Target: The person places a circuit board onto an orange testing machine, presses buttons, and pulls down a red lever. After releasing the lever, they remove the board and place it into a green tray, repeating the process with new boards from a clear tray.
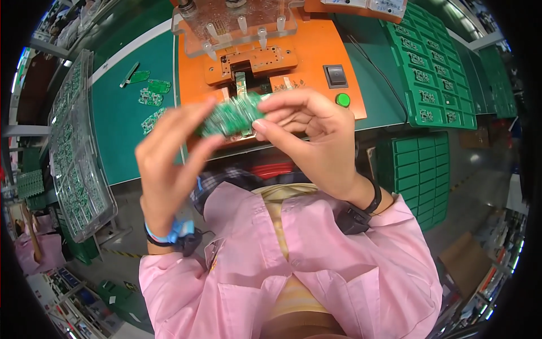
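Green circuit-board panel (230, 117), blurred, layers uncountable from my remote seat: held over the near part of the orange bench fixture (316, 53), left hand (168, 141) grasping its left end, right hand (320, 133) pinching its right between thumb and forefinger. I also list loose circuit boards (151, 97), left; green compartment tray (466, 119), far right.

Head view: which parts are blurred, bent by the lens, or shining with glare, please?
In the head view, the held board is smeared and the left hand softer, while the green button looks crisper; in the head view, the table's edges bend and the corners go black; in the head view, pale glints mark the clear tray.
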Demonstrator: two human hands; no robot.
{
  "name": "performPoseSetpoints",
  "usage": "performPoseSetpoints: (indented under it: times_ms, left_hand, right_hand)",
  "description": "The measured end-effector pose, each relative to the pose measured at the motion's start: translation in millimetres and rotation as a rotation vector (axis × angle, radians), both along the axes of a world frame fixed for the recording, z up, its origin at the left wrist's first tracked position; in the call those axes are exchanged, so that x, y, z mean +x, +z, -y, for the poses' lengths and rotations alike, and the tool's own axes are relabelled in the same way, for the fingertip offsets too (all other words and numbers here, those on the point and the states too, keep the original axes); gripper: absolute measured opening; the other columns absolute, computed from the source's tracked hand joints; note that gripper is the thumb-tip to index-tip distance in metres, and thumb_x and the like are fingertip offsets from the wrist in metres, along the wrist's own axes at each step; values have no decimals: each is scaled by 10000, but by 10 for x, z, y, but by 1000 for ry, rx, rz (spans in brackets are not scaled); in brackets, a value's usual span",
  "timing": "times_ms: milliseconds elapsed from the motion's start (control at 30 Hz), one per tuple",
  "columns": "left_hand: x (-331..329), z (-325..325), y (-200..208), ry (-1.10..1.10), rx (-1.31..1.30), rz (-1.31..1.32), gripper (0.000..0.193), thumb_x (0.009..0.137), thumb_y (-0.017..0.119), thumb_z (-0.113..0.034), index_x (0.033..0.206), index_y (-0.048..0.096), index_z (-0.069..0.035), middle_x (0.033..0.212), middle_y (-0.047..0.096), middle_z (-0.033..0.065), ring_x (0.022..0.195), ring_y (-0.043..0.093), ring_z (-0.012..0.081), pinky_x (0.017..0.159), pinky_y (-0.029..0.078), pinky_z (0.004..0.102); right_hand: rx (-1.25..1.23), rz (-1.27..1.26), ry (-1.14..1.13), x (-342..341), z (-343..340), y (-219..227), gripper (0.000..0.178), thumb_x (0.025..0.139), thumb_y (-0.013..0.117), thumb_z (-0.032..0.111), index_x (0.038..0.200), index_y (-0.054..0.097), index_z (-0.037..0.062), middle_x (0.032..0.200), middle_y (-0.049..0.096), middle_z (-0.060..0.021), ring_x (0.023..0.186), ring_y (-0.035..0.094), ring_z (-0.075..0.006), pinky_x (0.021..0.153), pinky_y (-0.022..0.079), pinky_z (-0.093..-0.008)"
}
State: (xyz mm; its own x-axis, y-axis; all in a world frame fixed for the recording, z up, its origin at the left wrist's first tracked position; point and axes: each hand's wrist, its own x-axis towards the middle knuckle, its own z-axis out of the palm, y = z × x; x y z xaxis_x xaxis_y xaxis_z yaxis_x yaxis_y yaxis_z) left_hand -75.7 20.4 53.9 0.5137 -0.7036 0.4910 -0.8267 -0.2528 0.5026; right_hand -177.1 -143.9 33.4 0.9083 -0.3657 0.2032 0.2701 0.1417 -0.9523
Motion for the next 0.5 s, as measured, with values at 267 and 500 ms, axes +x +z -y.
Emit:
performPoseSetpoints:
  times_ms: [267,500]
  left_hand:
    - [582,333,-27,24,220,-80,302,739,662,-167,977,604,11,912,574,158,851,521,260,717,430,317]
    - [412,354,-51,120,207,-219,331,768,649,-198,1027,603,4,916,580,146,861,518,238,742,424,296]
  right_hand:
    - [-346,71,-388,-167,454,-65,267,755,600,-81,1011,539,-38,936,575,-98,741,588,-94,656,482,-197]
    - [-293,-45,-570,-270,711,-228,252,758,631,-26,998,555,-18,940,568,-77,744,589,-85,675,462,-199]
